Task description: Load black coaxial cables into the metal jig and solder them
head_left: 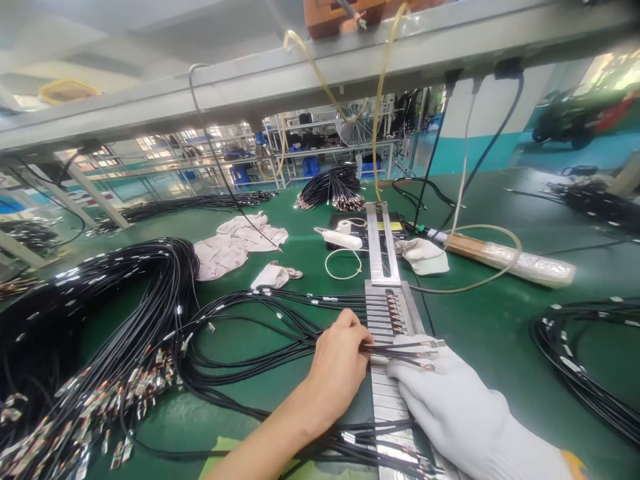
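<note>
**Cable ends at the slotted fixture**

Cables: thin black leads with metal-tipped ends [400,352] lie crosswise over the long grooved metal fixture [387,313], their long axis running left to right. The bare left hand [336,370] pinches them just left of the fixture, fingers closed on the strands. The white-gloved right hand [450,400] rests beneath the tips, fingers closed under them. Upper slots already hold copper-tipped ends [395,312]. A large black cable bundle [100,333] lies well left.

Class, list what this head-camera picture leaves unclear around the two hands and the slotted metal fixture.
- Left hand: fingertips curl under, so its grip on the black cables is hidden.
- Right hand, gloved: palm hides the slots beneath; wrist cut off by the bottom edge.
- Metal fixture: near end cut off by the bottom edge.
- Cable connectors: too small to identify.
</note>
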Available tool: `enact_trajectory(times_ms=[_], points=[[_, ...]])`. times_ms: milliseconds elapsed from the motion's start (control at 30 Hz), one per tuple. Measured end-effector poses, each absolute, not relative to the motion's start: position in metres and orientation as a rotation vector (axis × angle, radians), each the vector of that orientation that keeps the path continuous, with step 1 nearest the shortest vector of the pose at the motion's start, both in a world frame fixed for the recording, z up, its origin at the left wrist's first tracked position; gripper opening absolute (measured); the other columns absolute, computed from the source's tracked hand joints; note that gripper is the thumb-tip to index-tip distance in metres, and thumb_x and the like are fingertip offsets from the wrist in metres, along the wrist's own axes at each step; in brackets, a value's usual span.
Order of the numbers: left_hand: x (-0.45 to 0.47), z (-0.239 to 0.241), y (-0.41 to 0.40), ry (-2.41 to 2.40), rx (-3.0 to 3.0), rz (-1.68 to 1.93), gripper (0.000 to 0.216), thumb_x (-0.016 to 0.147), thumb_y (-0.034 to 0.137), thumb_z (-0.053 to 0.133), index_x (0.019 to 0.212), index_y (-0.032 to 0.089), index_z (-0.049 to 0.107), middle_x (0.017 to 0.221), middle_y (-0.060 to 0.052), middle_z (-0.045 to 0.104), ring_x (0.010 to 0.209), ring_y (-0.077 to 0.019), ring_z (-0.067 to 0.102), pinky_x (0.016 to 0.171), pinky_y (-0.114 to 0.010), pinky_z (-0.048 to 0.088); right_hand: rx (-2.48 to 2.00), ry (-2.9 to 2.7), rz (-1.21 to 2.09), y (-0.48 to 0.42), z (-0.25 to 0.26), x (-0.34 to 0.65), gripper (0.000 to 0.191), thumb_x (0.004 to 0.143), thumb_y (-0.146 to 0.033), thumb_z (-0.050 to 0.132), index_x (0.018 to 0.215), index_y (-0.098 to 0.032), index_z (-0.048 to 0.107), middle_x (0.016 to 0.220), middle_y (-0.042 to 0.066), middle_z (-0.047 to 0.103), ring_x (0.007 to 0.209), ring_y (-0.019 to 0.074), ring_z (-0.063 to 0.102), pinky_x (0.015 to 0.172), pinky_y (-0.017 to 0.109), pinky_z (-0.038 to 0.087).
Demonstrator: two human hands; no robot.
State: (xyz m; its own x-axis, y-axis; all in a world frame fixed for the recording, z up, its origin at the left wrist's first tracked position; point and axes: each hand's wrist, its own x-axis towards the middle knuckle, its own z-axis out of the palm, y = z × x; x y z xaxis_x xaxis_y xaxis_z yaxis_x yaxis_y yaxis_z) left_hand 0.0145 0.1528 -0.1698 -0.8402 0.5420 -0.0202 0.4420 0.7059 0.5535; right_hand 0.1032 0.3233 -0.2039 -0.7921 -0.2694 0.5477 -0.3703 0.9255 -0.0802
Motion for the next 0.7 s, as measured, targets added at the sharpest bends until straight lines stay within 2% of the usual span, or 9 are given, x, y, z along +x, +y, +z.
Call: enact_trajectory(times_ms=[133, 267, 333, 467, 567, 667, 700], points=[[0.016, -0.171, 0.145, 2.657, 1.040, 0.637, 0.047, 0.081, -0.006, 0.045, 0.109, 0.020, 0.073, 0.105, -0.004, 0.059, 0.093, -0.0174, 0.060, 0.086, -0.028, 0.048, 0.451, -2.395, 0.260, 0.320, -0.206, 0.102, 0.033, 0.090, -0.017, 0.045, 0.103, -0.023, 0.075, 0.110, 0.008, 0.068, 0.101, 0.0201, 0.064, 0.084, 0.029, 0.059], [0.020, -0.173, 0.142, 2.682, 1.168, 0.279, 0.044, 0.089, -0.001, 0.038, 0.116, 0.018, 0.067, 0.111, -0.007, 0.059, 0.093, -0.0216, 0.061, 0.086, -0.035, 0.053, 0.422, -2.340, 0.255, 0.322, -0.222, 0.103, 0.034, 0.089, -0.019, 0.047, 0.113, -0.016, 0.071, 0.116, 0.011, 0.068, 0.106, 0.0252, 0.065, 0.086, 0.037, 0.061], [0.024, -0.175, 0.143, 2.690, 1.213, 0.132, 0.045, 0.090, -0.001, 0.039, 0.125, 0.016, 0.062, 0.117, -0.009, 0.058, 0.098, -0.0236, 0.062, 0.088, -0.038, 0.055, 0.384, -2.383, 0.311, 0.326, -0.234, 0.104, 0.036, 0.089, -0.021, 0.049, 0.121, -0.019, 0.067, 0.122, 0.009, 0.066, 0.112, 0.0264, 0.064, 0.091, 0.040, 0.060], [0.032, -0.176, 0.147, 2.713, 1.253, -0.166, 0.054, 0.088, -0.002, 0.038, 0.138, 0.012, 0.052, 0.130, -0.016, 0.053, 0.105, -0.0277, 0.061, 0.091, -0.043, 0.055, 0.308, -2.462, 0.425, 0.329, -0.255, 0.107, 0.045, 0.092, -0.019, 0.044, 0.136, -0.021, 0.052, 0.128, 0.006, 0.063, 0.115, 0.0219, 0.063, 0.090, 0.034, 0.061], [0.035, -0.176, 0.150, 2.614, 1.228, -0.248, 0.063, 0.085, 0.007, 0.050, 0.147, 0.004, 0.039, 0.133, -0.020, 0.051, 0.110, -0.0326, 0.058, 0.095, -0.045, 0.054, 0.232, -2.542, 0.547, 0.324, -0.260, 0.106, 0.045, 0.089, -0.018, 0.046, 0.133, -0.019, 0.056, 0.127, 0.008, 0.064, 0.116, 0.0246, 0.063, 0.092, 0.035, 0.060], [0.035, -0.180, 0.150, 2.567, 1.214, -0.199, 0.063, 0.087, 0.002, 0.041, 0.150, 0.003, 0.034, 0.131, -0.019, 0.053, 0.111, -0.0307, 0.057, 0.097, -0.044, 0.053, 0.146, -2.560, 0.647, 0.319, -0.257, 0.103, 0.046, 0.086, -0.012, 0.043, 0.127, -0.021, 0.063, 0.112, 0.008, 0.070, 0.108, 0.0237, 0.066, 0.093, 0.033, 0.059], [0.034, -0.182, 0.149, 2.585, 1.223, -0.163, 0.064, 0.086, -0.002, 0.036, 0.150, 0.004, 0.035, 0.130, -0.018, 0.054, 0.111, -0.0294, 0.058, 0.097, -0.043, 0.053, 0.168, -2.564, 0.651, 0.319, -0.256, 0.103, 0.045, 0.086, -0.013, 0.044, 0.126, -0.024, 0.063, 0.114, 0.007, 0.069, 0.109, 0.0238, 0.066, 0.094, 0.034, 0.058]])
